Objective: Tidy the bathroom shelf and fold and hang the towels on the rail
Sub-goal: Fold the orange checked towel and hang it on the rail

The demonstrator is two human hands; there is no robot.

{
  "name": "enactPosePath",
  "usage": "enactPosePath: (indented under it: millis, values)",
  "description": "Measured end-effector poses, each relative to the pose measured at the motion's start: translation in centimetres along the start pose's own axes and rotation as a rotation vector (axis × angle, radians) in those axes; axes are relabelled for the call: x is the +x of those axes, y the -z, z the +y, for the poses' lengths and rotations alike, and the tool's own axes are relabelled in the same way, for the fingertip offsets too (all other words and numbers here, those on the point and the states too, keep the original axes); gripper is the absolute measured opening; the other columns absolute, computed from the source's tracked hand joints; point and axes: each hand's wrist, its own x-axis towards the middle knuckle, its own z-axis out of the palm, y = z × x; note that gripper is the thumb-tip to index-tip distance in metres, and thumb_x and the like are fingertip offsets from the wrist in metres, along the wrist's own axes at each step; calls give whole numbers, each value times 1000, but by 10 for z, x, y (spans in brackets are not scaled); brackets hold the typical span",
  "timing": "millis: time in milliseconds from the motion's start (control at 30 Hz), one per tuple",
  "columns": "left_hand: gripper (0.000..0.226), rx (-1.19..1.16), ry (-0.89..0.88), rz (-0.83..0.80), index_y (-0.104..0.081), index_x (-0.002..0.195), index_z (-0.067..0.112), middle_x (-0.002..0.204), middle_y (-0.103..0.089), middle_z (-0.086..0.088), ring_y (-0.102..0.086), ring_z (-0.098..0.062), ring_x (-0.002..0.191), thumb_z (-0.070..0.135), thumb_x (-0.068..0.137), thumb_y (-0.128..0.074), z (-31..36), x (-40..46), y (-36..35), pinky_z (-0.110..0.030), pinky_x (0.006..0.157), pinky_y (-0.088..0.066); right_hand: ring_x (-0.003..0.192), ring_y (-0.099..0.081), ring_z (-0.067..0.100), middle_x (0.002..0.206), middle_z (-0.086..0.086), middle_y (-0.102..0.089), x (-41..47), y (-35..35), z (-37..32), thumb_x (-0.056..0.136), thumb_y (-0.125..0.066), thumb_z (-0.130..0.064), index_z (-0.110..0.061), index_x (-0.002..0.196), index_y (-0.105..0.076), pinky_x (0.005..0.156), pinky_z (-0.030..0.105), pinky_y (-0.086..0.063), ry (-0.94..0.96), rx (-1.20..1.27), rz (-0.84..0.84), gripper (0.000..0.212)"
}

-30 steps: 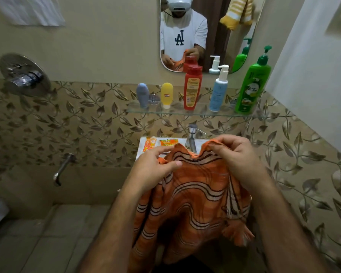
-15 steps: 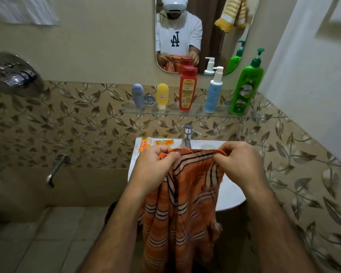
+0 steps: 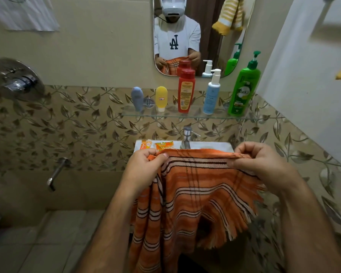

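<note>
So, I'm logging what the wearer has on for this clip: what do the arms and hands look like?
Both forearms are bare, with no sleeve reaching them. The left hand and right hand wear no gloves, and no rings, watch or bands show. The mirror shows a white short-sleeved T-shirt with a dark logo.

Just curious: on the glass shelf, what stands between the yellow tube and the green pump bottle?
In the head view, a red bottle and a pale blue pump bottle.

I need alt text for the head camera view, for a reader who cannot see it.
A person's left hand and right hand pinch the top edge of an orange striped towel, held stretched over a white sink. Behind it, a glass shelf carries five bottles below a mirror.
</note>
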Motion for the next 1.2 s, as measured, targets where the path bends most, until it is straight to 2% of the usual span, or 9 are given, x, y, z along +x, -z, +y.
enactPosePath:
  millis: [300,433,567,767,867,933,1000,1100,1200]
  values:
    - [30,24,49,5,-71,78,8,81,-71,-17,-67,-34,79,35,90,-67,2,-1,2,-47,75,-56,53,-64,19,66,7,-61,8,-2,7,60,-69,9,-15,71,-48,48,30,-58,-63,589,-93,34]
    - [30,29,68,-21,-71,77,9,84,-69,-22,-65,-33,71,36,89,-67,3,-3,1,-51,75,-55,58,-70,24,75,12,-71,6,-4,9,39,-96,-10,-14,93,-61,49,35,-59,-88,612,-37,64]
    - [25,36,103,-87,-73,81,16,87,-73,-15,-70,-32,83,39,89,-67,1,-2,-2,-48,81,-57,62,-69,18,76,5,-71,7,-14,4,69,-72,-6,-17,99,-58,55,35,-61,22,803,109,35]
    - [19,-92,138,-342,-72,97,18,91,-76,-2,-72,-20,92,35,92,-67,1,-10,-9,-32,86,-57,58,-68,17,69,3,-70,1,-33,-10,71,-70,-7,-16,90,-57,56,33,-61,120,877,151,24]
    - [24,-205,176,-232,-61,117,27,84,-69,-11,-67,-17,81,35,94,-63,5,-14,-19,-26,72,-54,56,-67,17,69,4,-69,-2,-42,-16,69,-71,-5,-15,87,-57,54,31,-60,174,804,160,24]
    - [30,-308,209,-142,-55,127,25,87,-68,-8,-68,-17,81,31,98,-59,7,-13,-25,-30,79,-54,56,-66,17,70,4,-69,-4,-51,-17,68,-72,-5,-15,87,-57,54,31,-59,195,785,176,26]
    - [27,-360,222,-140,-56,127,23,98,-70,-5,-69,-14,90,29,101,-53,10,-12,-28,-29,88,-55,57,-65,17,69,4,-68,-4,-57,-17,70,-73,-3,-16,84,-57,54,30,-59,220,787,244,25]
    - [30,-319,217,-166,-64,117,21,96,-72,-5,-66,-7,77,33,106,-40,14,-13,-27,-21,69,-54,57,-65,16,68,2,-66,-7,-53,-20,81,-67,5,-17,81,-55,53,31,-58,258,817,355,25]
    - [36,-184,177,-154,-67,117,23,105,-67,2,-61,0,88,39,106,-37,16,-15,-25,-21,76,-48,58,-64,16,68,2,-65,-12,-51,-24,82,-66,4,-18,79,-54,54,32,-57,264,811,308,25]
